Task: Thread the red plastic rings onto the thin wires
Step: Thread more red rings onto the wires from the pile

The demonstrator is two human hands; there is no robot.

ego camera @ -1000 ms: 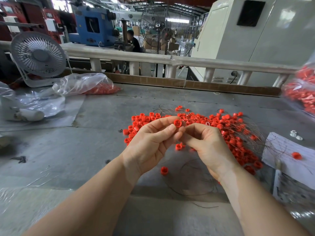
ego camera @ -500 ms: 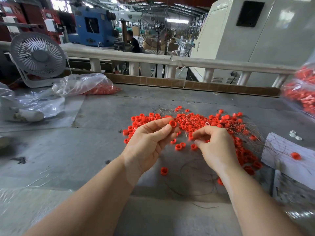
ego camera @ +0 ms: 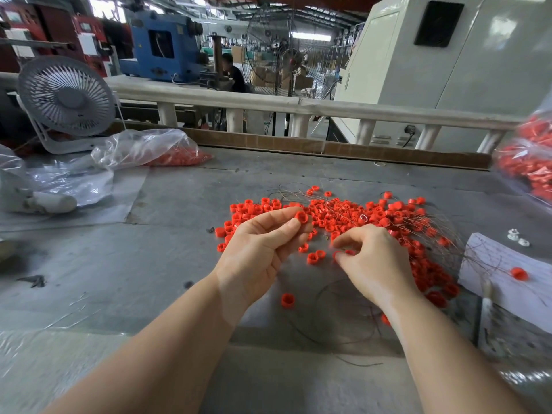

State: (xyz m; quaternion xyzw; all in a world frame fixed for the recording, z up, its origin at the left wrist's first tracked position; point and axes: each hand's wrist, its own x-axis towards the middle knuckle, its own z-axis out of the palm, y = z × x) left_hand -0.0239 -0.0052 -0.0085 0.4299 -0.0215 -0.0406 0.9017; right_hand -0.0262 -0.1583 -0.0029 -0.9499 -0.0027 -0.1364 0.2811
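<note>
Overhead, steel roof trusses span a factory hall, with a blue machine [ego camera: 161, 52] and a pale cabinet-like machine [ego camera: 442, 64] standing behind a cream railing [ego camera: 268, 103]. Nearer, a grey, scuffed worktable [ego camera: 119, 264] carries a white desk fan [ego camera: 67, 98], a clear plastic bag of red parts [ego camera: 143, 150] and a white sheet of paper [ego camera: 507, 273]. Scattered across the table's middle lies a heap of small red plastic rings [ego camera: 358, 216], tangled with thin bare wires [ego camera: 433, 231]. The left hand [ego camera: 257, 258] pinches a single red ring [ego camera: 301, 217] between thumb and forefinger above the heap. The right hand [ego camera: 373, 261], fingers curled, reaches down among loose rings; whether it grips a ring or wire cannot be told.
</note>
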